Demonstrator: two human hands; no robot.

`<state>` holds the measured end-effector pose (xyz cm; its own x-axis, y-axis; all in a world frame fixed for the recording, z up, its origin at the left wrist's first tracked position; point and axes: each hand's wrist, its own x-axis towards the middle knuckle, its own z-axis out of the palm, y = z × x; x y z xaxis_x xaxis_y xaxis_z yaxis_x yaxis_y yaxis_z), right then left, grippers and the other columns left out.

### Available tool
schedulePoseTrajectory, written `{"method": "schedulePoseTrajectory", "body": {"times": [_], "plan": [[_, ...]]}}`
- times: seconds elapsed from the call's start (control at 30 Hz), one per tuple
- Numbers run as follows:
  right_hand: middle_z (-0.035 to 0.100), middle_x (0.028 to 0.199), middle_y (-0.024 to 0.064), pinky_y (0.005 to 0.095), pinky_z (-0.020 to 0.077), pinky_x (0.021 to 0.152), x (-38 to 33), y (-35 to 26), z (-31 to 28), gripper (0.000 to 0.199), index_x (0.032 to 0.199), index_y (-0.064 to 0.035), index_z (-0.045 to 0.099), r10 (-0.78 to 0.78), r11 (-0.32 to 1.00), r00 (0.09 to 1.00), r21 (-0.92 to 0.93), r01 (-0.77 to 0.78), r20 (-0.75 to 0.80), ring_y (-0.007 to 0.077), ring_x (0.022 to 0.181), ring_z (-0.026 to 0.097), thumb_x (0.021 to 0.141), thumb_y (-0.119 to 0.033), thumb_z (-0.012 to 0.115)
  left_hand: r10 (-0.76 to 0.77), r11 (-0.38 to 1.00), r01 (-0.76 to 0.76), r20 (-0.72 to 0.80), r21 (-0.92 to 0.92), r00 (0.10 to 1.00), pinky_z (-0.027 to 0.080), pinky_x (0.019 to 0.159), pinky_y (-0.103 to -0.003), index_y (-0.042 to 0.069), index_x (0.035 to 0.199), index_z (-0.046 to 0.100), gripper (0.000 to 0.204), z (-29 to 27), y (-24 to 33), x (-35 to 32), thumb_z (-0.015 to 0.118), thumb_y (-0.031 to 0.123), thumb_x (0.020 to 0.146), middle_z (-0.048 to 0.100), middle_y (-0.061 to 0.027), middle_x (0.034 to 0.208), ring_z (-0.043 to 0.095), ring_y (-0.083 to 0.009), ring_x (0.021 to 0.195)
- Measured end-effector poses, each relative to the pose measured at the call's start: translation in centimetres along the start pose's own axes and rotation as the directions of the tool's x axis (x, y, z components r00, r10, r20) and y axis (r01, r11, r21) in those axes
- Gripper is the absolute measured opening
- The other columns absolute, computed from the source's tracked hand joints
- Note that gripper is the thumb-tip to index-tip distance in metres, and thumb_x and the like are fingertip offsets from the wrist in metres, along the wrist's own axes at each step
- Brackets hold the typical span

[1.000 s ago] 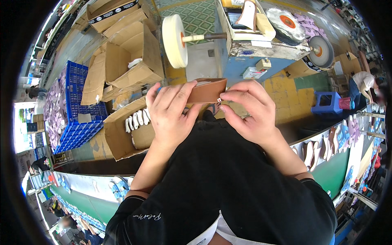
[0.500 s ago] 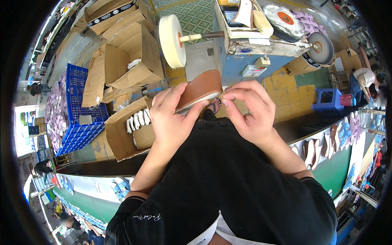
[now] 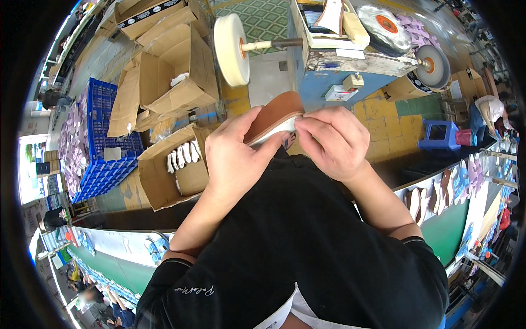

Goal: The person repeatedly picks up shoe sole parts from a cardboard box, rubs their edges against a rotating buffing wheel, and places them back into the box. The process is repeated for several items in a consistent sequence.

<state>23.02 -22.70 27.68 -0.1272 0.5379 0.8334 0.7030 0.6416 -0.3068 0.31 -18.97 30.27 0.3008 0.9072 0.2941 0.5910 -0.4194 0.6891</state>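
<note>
My left hand [image 3: 233,151] grips a shoe sole [image 3: 278,112] with a brown top and a white edge, fingers behind it and thumb along the white side. The sole is held up in front of my chest, its rounded end pointing away and to the right. At that end my right hand [image 3: 338,141] is closed in a pinch, its fingertips touching the white edge. Whatever lies between those fingertips, if anything, is hidden.
Ahead, a cream buffing wheel [image 3: 231,50] sticks out on a shaft from a blue machine [image 3: 329,77]. Cardboard boxes [image 3: 178,71] and a blue crate [image 3: 104,142] are at left. A blue stool [image 3: 440,134] is at right. Green-topped benches [image 3: 446,227] with footwear flank me.
My right hand has moved in from just off the sole's end to touch its edge. The sole has tilted, showing more of its white side.
</note>
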Motion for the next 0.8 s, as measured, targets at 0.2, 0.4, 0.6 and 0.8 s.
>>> {"method": "schedulePoseTrajectory", "body": {"times": [0.2, 0.4, 0.6, 0.8], "plan": [[0.076, 0.100, 0.0098, 0.0404, 0.0624, 0.073, -0.1, 0.6, 0.5, 0.032, 0.106, -0.0021, 0.081, -0.038, 0.999, 0.999, -0.004, 0.038, -0.008, 0.0305, 0.083, 0.075, 0.077, -0.001, 0.095, -0.019, 0.999, 0.019, 0.000, -0.026, 1.000, 0.068, 0.087, -0.044, -0.006, 0.128, 0.083, 0.060, 0.2, 0.2, 0.2, 0.101, 0.031, 0.084, 0.085, -0.0265, 0.105, 0.086, -0.0394, 0.095], [0.075, 0.099, 0.0097, 0.0407, 0.0619, 0.072, -0.1, 0.8, 0.6, 0.033, 0.106, -0.0024, 0.080, -0.039, 0.999, 0.999, -0.004, 0.039, -0.010, 0.0303, 0.083, 0.075, 0.076, -0.001, 0.095, -0.052, 0.996, 0.053, 0.015, -0.076, 0.999, 0.068, 0.087, -0.044, -0.006, 0.130, 0.083, 0.062, 0.3, 0.4, 0.1, 0.101, 0.032, 0.084, 0.085, -0.0275, 0.105, 0.087, -0.0396, 0.096], [0.073, 0.098, 0.0084, 0.0398, 0.0597, 0.072, 0.1, 0.6, 0.4, 0.032, 0.106, -0.0034, 0.081, -0.001, 1.000, 0.998, -0.028, 0.003, 0.058, 0.0296, 0.083, 0.073, 0.076, -0.001, 0.093, -0.063, 0.997, 0.065, 0.038, -0.049, 0.997, 0.068, 0.088, -0.044, -0.004, 0.131, 0.083, 0.062, 0.3, 0.2, 0.2, 0.100, 0.033, 0.085, 0.085, -0.0268, 0.105, 0.087, -0.0391, 0.097], [0.072, 0.104, 0.0058, 0.0400, 0.0610, 0.079, -0.1, 0.5, 0.4, 0.033, 0.107, -0.0064, 0.084, 0.039, 0.998, 0.991, -0.055, -0.033, 0.131, 0.0294, 0.094, 0.072, 0.075, -0.001, 0.090, -0.123, 0.986, 0.127, 0.043, -0.104, 0.992, 0.068, 0.089, -0.043, -0.003, 0.133, 0.083, 0.062, 0.6, -0.7, 0.1, 0.100, 0.032, 0.085, 0.086, -0.0256, 0.107, 0.087, -0.0371, 0.098]]}}
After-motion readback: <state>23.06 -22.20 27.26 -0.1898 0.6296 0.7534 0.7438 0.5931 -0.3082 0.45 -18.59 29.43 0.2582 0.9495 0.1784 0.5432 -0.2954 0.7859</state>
